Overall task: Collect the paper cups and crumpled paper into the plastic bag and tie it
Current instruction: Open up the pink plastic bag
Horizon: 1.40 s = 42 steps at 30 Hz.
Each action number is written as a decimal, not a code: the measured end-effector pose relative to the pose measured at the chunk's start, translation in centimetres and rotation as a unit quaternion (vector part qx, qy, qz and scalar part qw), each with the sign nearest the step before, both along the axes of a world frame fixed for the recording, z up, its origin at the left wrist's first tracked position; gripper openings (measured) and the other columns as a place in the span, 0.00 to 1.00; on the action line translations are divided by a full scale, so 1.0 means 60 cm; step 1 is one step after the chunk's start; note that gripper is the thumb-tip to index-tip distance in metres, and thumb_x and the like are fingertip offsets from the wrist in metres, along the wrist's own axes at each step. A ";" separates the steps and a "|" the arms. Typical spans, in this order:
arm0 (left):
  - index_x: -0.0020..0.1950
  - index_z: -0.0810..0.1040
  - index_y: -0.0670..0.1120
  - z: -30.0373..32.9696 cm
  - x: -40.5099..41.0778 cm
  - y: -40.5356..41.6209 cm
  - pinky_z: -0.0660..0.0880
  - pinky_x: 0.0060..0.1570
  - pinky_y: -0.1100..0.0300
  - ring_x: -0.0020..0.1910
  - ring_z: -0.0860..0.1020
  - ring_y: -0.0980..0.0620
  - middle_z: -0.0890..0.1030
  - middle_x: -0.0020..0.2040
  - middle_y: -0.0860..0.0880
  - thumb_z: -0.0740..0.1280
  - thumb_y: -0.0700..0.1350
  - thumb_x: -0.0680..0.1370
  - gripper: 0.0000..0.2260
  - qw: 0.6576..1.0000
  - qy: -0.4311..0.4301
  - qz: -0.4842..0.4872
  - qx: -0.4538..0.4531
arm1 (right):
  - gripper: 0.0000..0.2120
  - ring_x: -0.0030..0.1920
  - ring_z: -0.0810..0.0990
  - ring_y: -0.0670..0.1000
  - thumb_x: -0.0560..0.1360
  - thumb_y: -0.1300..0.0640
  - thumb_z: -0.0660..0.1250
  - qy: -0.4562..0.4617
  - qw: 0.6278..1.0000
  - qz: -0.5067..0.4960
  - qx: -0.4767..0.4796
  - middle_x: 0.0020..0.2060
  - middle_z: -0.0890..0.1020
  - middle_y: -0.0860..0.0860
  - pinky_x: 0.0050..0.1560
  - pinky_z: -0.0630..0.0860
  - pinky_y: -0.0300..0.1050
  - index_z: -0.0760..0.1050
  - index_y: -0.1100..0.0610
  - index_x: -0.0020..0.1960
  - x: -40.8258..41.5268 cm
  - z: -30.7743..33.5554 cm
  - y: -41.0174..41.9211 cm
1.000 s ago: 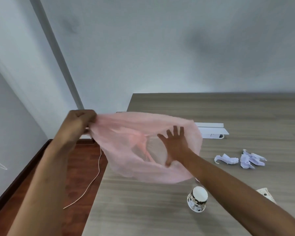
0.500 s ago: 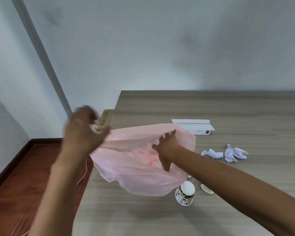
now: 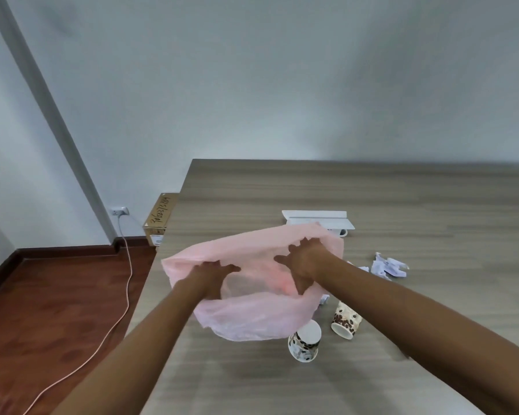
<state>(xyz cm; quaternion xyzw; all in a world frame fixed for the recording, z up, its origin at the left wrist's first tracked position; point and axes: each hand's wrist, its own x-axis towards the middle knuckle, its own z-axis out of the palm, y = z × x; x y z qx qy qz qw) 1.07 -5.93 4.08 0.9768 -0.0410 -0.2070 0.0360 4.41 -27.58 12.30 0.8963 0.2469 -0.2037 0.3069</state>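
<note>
Spreading plastic bag [image 3: 246, 319] between hands

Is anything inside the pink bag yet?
Nothing shows inside the bag: through its open mouth only pink film and both hands, left and right. Two cups and the crumpled paper lie outside on the table. The film's folds could hide something small.
</note>
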 end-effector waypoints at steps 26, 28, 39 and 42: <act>0.77 0.61 0.46 0.030 0.060 0.026 0.63 0.71 0.51 0.73 0.66 0.44 0.68 0.75 0.46 0.71 0.67 0.69 0.44 0.895 -0.140 0.278 -0.320 | 0.40 0.77 0.34 0.60 0.78 0.48 0.66 0.153 0.976 0.154 -0.003 0.79 0.43 0.53 0.75 0.50 0.62 0.43 0.42 0.79 -0.134 -0.142 0.046; 0.78 0.59 0.47 0.016 0.051 0.031 0.63 0.70 0.51 0.73 0.66 0.44 0.68 0.75 0.45 0.73 0.68 0.67 0.48 0.935 -0.125 0.234 -0.237 | 0.47 0.77 0.34 0.62 0.74 0.52 0.72 0.163 0.974 0.156 0.012 0.79 0.43 0.52 0.74 0.53 0.65 0.41 0.41 0.78 -0.144 -0.148 0.046; 0.82 0.50 0.51 -0.062 -0.034 0.062 0.42 0.77 0.43 0.80 0.40 0.43 0.43 0.81 0.44 0.53 0.58 0.84 0.28 0.983 0.159 0.062 0.061 | 0.46 0.75 0.60 0.59 0.74 0.40 0.68 0.142 0.956 -0.118 0.228 0.79 0.55 0.54 0.72 0.62 0.58 0.39 0.45 0.79 -0.029 -0.107 0.039; 0.81 0.52 0.46 -0.063 -0.063 0.072 0.43 0.77 0.47 0.80 0.43 0.42 0.45 0.81 0.43 0.57 0.54 0.83 0.29 0.989 0.121 0.074 0.050 | 0.39 0.73 0.65 0.56 0.76 0.38 0.64 0.116 0.922 -0.191 0.316 0.76 0.63 0.52 0.70 0.63 0.51 0.47 0.47 0.79 -0.011 -0.111 0.026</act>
